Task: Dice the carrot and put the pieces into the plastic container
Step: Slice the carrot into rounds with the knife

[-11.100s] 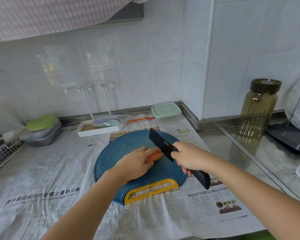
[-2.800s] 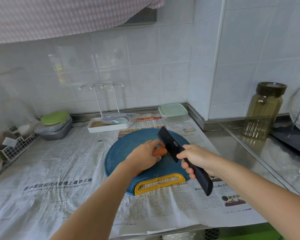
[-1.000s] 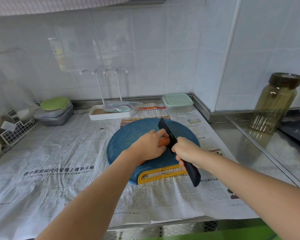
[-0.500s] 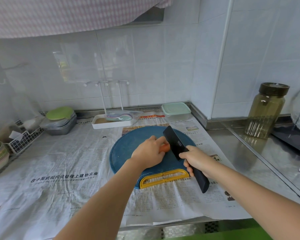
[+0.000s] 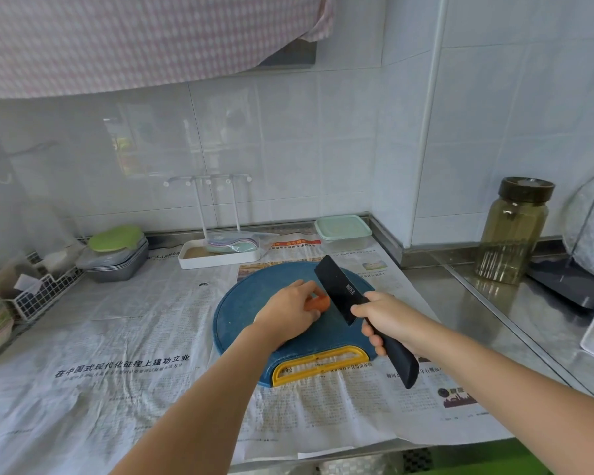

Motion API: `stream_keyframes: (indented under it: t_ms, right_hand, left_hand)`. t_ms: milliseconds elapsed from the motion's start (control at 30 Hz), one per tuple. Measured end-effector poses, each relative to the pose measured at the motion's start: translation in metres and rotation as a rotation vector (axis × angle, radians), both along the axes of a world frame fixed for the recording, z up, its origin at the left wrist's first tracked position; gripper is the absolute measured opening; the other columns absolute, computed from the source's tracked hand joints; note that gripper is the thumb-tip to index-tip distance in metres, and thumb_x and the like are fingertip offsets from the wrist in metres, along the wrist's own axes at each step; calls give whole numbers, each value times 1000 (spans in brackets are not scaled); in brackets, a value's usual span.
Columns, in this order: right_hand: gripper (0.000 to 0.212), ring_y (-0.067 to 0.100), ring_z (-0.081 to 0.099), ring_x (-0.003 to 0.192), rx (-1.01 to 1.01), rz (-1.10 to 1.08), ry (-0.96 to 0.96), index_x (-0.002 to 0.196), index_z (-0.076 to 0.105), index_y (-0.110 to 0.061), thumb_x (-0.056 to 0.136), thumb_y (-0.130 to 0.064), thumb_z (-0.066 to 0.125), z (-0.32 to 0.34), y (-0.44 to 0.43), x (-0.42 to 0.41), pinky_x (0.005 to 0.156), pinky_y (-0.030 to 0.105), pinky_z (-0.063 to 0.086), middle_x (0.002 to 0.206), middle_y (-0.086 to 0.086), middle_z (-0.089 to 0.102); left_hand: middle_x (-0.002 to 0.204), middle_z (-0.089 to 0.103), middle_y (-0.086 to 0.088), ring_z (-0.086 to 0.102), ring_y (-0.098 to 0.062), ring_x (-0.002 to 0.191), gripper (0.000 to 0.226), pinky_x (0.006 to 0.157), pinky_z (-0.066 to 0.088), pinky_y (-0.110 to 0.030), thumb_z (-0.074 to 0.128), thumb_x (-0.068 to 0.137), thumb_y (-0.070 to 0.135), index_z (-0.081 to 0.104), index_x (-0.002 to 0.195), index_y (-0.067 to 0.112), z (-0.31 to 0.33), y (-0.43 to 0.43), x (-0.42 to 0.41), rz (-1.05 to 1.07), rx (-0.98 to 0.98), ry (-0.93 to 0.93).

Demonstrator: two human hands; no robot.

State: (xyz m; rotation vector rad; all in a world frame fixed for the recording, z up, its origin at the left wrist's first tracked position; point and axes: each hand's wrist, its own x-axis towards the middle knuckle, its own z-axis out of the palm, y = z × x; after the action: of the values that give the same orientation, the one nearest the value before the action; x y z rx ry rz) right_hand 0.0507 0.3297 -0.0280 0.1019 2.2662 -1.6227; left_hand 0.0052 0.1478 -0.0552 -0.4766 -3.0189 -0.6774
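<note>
Left hand (image 5: 288,311) comes in from lower left, palm down, fingers curled over the carrot (image 5: 318,303), holding it against the blue cutting board (image 5: 240,313). Right hand (image 5: 384,320) is wrapped round the black handle of the knife (image 5: 340,289); the blade points toward the back wall, its edge just beside the carrot's exposed end (contact I cannot make out). Carrot mostly hidden under the fingers: I see only a short orange stub near the board's middle. Plastic container (image 5: 343,231), pale green lid on, sits behind the board by the wall corner, well apart from the carrot
</note>
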Motion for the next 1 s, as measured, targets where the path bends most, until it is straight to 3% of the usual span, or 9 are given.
stream_keyframes:
  t_ms: [200,567,767,1000]
  right_hand:
    - [35,15,39,45,61,27,11,134,35,-6,100,-12,42,6,-5,4,41,25,37,64,8,45]
    - [19,14,39,42,108,52,-15,119,38,-13,100,-13,41,6,-6,0,39,23,37,66,8,45]
    - [49,13,39,43,-20,9,-85,145,24,-20,100,-13,43,-6,-5,-3,39,23,38,64,7,45]
    - [39,13,36,39,-40,1,-114,137,30,-16,100,-10,41,-4,-9,-8,38,22,35,61,6,42]
  left_hand:
    - [124,51,3,50,-18,111,36,88,41,-29,57,91,28,48,126,31,1,1,2,-4,-8,0]
    - [124,49,2,49,-19,113,40,87,40,-28,55,92,26,46,130,33,4,2,4,-17,-22,-15]
    - [119,50,3,50,-18,110,37,89,43,-31,56,91,25,49,126,33,2,1,2,-26,-19,-12]
    - [118,51,2,51,-17,109,36,90,43,-32,57,90,23,50,125,30,2,1,-3,-34,-13,-9]
